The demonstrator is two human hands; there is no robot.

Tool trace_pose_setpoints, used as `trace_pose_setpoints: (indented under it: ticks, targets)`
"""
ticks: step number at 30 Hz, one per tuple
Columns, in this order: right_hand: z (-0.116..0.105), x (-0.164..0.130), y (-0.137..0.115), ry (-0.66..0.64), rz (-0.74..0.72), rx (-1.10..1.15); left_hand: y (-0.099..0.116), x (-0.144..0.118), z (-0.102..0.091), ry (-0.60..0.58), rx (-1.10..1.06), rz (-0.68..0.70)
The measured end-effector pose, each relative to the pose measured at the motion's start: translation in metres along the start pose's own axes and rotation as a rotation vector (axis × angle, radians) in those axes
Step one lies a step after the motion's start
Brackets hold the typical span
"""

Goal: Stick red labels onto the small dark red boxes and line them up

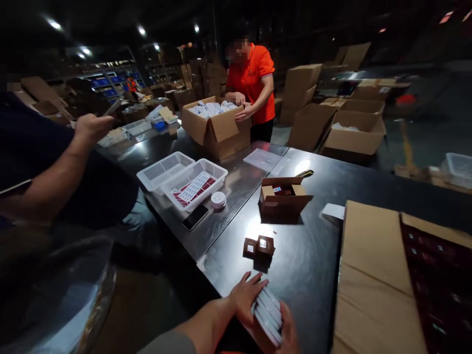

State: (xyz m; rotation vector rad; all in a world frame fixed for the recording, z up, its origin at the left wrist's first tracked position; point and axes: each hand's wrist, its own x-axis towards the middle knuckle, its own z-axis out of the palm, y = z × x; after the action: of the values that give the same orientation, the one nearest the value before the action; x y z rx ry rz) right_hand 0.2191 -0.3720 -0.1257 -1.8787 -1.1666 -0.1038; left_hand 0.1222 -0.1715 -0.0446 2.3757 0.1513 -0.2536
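Close to the table's front edge, a row of slim white flat packs point(268, 312) is clasped between my two hands. My left hand point(246, 299) grips it from the left, its fingers curved over the far end. On the near right side, my right hand point(289, 332) presses against the packs; part of it is cut off by the frame's bottom. Just beyond are two small dark brown boxes point(264, 245), standing side by side with light labels on top. Farther back, a small brown carton point(283, 202) has its flaps up and dark red items inside.
White plastic baskets point(221, 177), one with label sheets, sit left beside a phone point(195, 218) and white tape roll point(218, 200). A cutter point(305, 173) lies behind the carton. A large carton point(376, 275) flanks the right. Two people point(260, 81) stand at the table.
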Motion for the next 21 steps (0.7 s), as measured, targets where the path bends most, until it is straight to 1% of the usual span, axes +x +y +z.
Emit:
trace_pose_setpoints:
  ticks: [5,8,11,14,16,21]
  targets:
    - [-0.007,0.013,-0.005,-0.016,-0.051,-0.017,0.009,0.001,-0.006,-0.054,0.066,-0.04]
    - [-0.011,0.015,-0.005,-0.028,-0.11,0.016,0.008,0.001,-0.004,-0.059,0.066,0.0]
    - [-0.013,0.016,-0.004,-0.008,-0.161,-0.018,0.005,0.002,0.001,-0.071,0.108,0.026]
    - [-0.014,0.017,-0.003,-0.004,-0.174,-0.032,0.003,0.003,0.005,-0.061,0.138,0.029]
    - [-0.015,0.018,-0.002,-0.024,-0.188,-0.025,0.002,0.003,0.007,-0.056,0.15,0.038]
    - [-0.016,0.018,0.001,-0.047,-0.18,-0.058,0.001,0.004,0.01,-0.063,0.241,0.038]
